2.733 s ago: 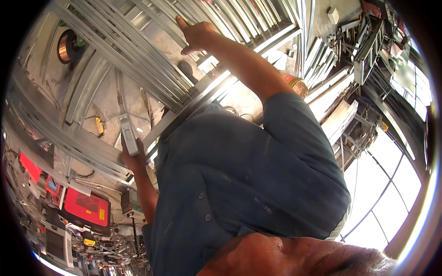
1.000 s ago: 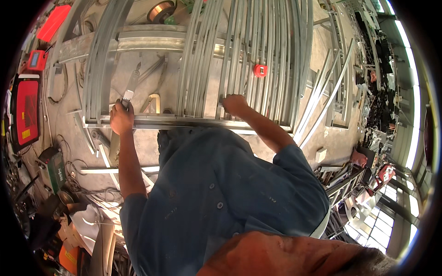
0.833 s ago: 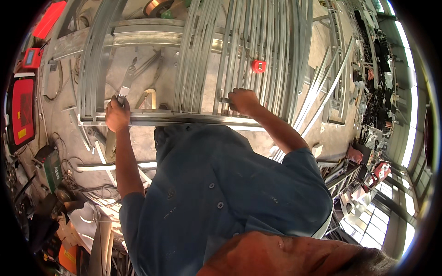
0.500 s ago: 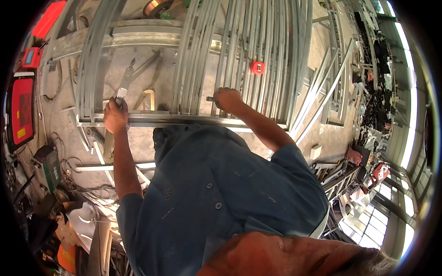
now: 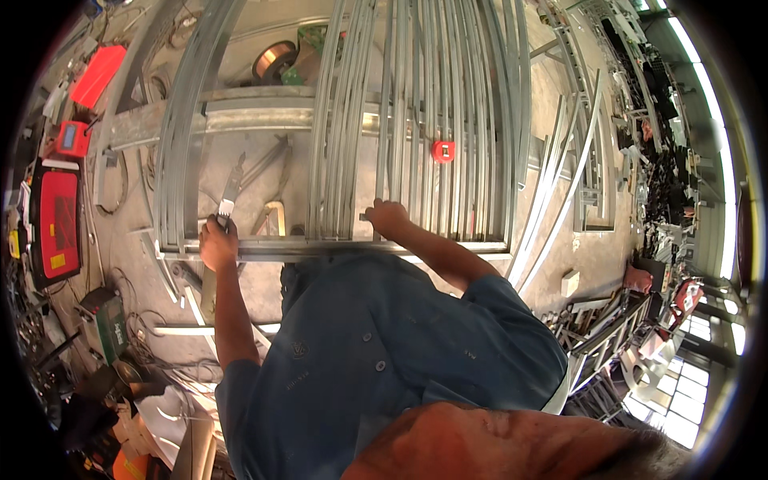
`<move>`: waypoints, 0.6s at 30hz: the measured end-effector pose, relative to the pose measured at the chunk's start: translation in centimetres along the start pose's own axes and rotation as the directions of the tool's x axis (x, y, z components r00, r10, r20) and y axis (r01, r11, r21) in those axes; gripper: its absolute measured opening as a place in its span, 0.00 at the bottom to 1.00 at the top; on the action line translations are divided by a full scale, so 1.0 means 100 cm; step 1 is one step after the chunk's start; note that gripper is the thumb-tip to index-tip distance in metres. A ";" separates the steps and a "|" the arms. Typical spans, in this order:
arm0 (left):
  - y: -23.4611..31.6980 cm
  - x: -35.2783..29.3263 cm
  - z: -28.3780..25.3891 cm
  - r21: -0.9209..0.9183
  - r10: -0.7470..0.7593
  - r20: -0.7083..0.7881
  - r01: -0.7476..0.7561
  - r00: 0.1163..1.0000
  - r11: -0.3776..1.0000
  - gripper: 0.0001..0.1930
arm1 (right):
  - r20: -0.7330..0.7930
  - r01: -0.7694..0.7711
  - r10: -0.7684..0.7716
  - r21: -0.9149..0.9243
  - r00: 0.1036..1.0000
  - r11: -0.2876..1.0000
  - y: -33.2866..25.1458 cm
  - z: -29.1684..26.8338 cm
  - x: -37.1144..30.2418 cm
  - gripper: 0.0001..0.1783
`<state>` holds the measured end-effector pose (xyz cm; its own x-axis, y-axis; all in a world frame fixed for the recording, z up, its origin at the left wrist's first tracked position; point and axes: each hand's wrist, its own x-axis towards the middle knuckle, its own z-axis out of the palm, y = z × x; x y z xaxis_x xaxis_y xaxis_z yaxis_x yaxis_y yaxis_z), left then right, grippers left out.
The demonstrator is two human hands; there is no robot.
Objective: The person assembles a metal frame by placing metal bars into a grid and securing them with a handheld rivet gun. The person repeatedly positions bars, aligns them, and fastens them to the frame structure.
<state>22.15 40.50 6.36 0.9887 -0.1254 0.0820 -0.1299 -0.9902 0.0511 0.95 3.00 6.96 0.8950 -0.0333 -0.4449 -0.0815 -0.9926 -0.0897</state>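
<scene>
Closed round the dark handle of a tool with a flat silver blade [image 5: 230, 194], my left hand [image 5: 218, 243] is at the near left part of a metal frame [image 5: 280, 250]. The blade points away from me; the tool's exact kind is unclear. My right hand [image 5: 387, 219] is closed over one of several long, thin metal bars [image 5: 340, 152] lying lengthwise across the frame. A small dark grey end pokes out left of its fingers, and the rest is hidden in the grip. A red tape measure [image 5: 443, 152] rests on the bars farther right.
A clamp-like yellowish metal piece [image 5: 277, 216] lies beneath the frame. A wire spool [image 5: 274, 61] stands at the far side. Red-fronted equipment [image 5: 60, 224] is on the left, with cables on the floor. Loose metal strips [image 5: 552, 184] lean at right, near a white block [image 5: 570, 283].
The view has shifted, so the frame, bars and tape measure appear lower. Both hands keep their grips and stay at about the same places along the frame.
</scene>
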 end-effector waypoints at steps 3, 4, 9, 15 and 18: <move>-0.003 -0.001 0.001 -0.040 0.020 -0.013 -0.020 1.000 0.999 0.24 | 0.000 -0.014 0.014 0.022 1.000 1.000 0.003 0.001 -0.001 0.09; -0.005 0.000 0.001 -0.054 0.039 -0.013 -0.040 0.999 0.998 0.25 | 0.000 -0.024 0.024 0.032 1.000 0.999 0.004 0.002 -0.001 0.09; -0.010 0.002 -0.003 -0.168 0.085 0.025 -0.080 0.996 0.983 0.38 | -0.001 -0.058 0.059 0.061 0.998 0.996 0.007 0.011 0.002 0.09; -0.035 -0.021 -0.011 -0.150 0.087 0.066 -0.076 0.994 0.986 0.43 | 0.002 -0.063 0.063 0.080 0.998 0.995 0.003 0.006 0.001 0.09; -0.049 -0.027 -0.007 -0.136 0.080 0.030 -0.075 0.996 0.988 0.43 | -0.029 -0.068 0.071 0.086 0.997 0.994 0.003 0.000 -0.004 0.09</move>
<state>20.03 45.71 6.61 0.9770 -0.2056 0.0562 -0.2125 -0.9605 0.1800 0.62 2.72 7.12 0.8992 -0.1071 -0.4243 -0.1799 -0.9743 -0.1354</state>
